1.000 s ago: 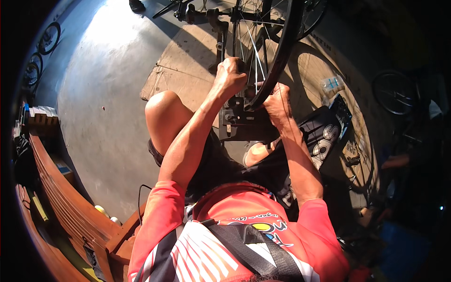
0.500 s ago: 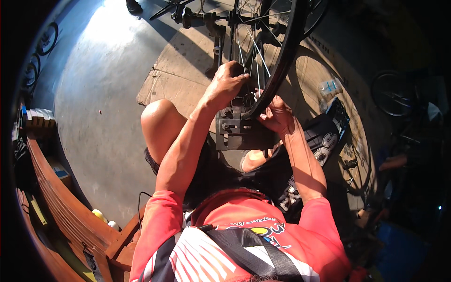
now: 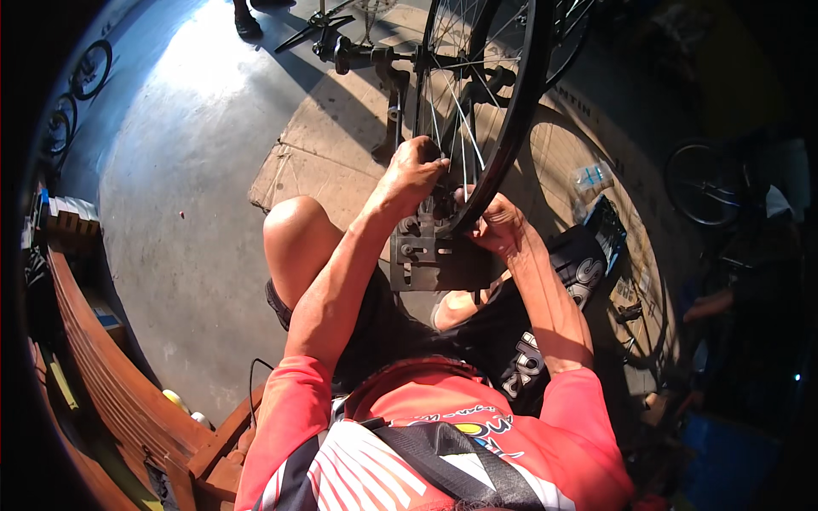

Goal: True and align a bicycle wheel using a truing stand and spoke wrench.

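In front of me a spoked bicycle wheel (image 3: 521,111) stands upright in a dark metal wheel truing stand (image 3: 439,271), its base between my legs. My left hand (image 3: 412,173) is at the left side of the wheel, fingers pinched at a spoke (image 3: 440,143) close to the bottom of the rim. On the other side, my right hand (image 3: 501,223) curls close against the lower rim. Its thumb and a fingertip come together beside the rim. Anything between them is hidden or too small to make out.
Flattened cardboard (image 3: 315,140) lies under the stand. A plastic packet (image 3: 594,176) and a dark tray (image 3: 607,226) are to the right. A wooden bench (image 3: 141,379) curves along the left. Another person's shoe (image 3: 248,25) is at the top; more bicycle wheels (image 3: 91,70) stand farther off.
The whole view has shifted slightly, so the wheel, stand and hands sit lower in it. More of the other person's shoe shows. Both hands stay at the wheel's lower rim.
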`<state>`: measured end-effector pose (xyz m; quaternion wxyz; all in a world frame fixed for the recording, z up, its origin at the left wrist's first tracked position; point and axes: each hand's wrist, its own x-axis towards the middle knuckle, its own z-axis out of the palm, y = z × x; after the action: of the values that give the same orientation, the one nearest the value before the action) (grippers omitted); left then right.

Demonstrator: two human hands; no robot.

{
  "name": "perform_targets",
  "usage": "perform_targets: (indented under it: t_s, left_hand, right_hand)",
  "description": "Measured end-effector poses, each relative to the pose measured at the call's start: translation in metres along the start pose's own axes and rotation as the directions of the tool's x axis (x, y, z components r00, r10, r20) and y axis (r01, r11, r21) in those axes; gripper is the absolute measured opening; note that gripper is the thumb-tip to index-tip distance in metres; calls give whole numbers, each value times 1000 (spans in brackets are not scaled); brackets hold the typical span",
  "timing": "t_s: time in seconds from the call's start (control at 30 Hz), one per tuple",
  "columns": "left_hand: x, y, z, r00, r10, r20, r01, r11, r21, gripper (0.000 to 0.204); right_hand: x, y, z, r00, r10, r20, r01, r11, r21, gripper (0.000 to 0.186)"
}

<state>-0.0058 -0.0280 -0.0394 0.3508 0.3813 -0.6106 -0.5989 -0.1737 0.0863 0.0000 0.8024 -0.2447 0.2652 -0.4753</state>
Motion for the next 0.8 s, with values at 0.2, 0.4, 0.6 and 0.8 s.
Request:
perform_targets:
  t_s: [0.2,0.4,0.6,0.8]
  left_hand:
    - [0,-1,3,999,25,-47,-18,988,154,19]
    - [-15,32,3,998,54,-33,-42,953,302,12]
    - [-24,114,5,606,795,-27,-713,559,423,79]
    - [-21,116,10,652,751,-103,-713,654,254,68]
  right_hand:
    - [0,-10,24,942,-84,-324,-95,860,-501,15]
    - [-2,-8,29,952,-196,-235,28,819,-573,15]
    - [4,28,2,680,-577,-454,293,780,-552,33]
    - [10,39,2,545,-699,-462,398,701,-591,34]
